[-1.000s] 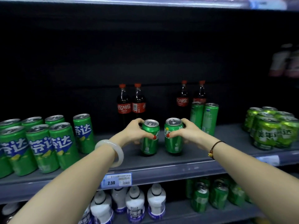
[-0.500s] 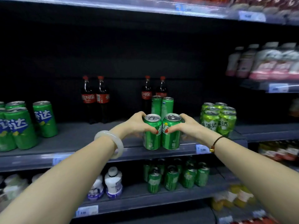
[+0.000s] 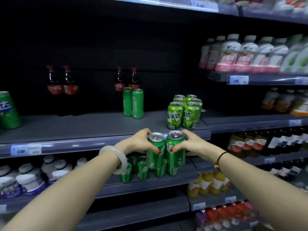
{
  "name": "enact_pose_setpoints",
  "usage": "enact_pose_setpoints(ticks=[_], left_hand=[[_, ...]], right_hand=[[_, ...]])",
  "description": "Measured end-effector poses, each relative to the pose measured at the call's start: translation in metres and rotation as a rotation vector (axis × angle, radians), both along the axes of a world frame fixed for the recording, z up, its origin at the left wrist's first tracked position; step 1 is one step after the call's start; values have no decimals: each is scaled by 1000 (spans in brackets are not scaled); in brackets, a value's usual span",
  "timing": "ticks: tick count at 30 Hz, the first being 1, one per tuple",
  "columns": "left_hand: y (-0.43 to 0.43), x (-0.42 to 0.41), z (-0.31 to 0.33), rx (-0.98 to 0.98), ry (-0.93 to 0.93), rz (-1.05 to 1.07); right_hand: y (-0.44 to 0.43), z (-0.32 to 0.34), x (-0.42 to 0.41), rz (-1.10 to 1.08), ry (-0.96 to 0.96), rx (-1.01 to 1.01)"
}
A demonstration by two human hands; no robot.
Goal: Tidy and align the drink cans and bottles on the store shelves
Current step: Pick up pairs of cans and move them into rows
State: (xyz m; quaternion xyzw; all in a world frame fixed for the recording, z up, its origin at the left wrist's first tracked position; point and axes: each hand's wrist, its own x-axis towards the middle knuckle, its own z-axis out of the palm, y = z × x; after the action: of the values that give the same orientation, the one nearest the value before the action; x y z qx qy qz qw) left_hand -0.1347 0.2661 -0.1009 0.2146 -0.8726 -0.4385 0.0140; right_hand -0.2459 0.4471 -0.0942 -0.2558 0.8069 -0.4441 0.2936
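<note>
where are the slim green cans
In the head view, the slim green cans stand mid-shelf, in front of the right cola bottles, left of the lime cans.

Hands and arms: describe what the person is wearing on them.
Both forearms are bare, no sleeves. The left hand has a thick, smooth, milky-white bangle at the wrist; the right hand a thin dark cord bracelet with a red bead and gold charm. Thumbnails are painted red.

Single head-worn wide-angle view, facing drinks shelf (image 3: 83, 129) front-on, pitched slightly down; close in, left hand (image 3: 138, 142) and right hand (image 3: 195, 145) just below centre.
</note>
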Motion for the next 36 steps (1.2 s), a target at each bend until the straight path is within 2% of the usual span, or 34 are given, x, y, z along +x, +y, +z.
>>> enact_pose_setpoints(ticks=[8,18,23,29,36], left_hand=[[33,-35,-24,-80,-76,-114],[80,-100,-59,-84,-105,-83],[112,-140,-81,-30,-61,18],[134,-171,-117,75,4,182],[126,-201,-165,-41,80,309]], right_hand=[[39,-30,-28,-29,30,44],[82,-60,-101,85,72,89],[104,-76,-153,162,123,116],[110,-103,-192,190,122,59],[88,-161,-219,138,141,-51]])
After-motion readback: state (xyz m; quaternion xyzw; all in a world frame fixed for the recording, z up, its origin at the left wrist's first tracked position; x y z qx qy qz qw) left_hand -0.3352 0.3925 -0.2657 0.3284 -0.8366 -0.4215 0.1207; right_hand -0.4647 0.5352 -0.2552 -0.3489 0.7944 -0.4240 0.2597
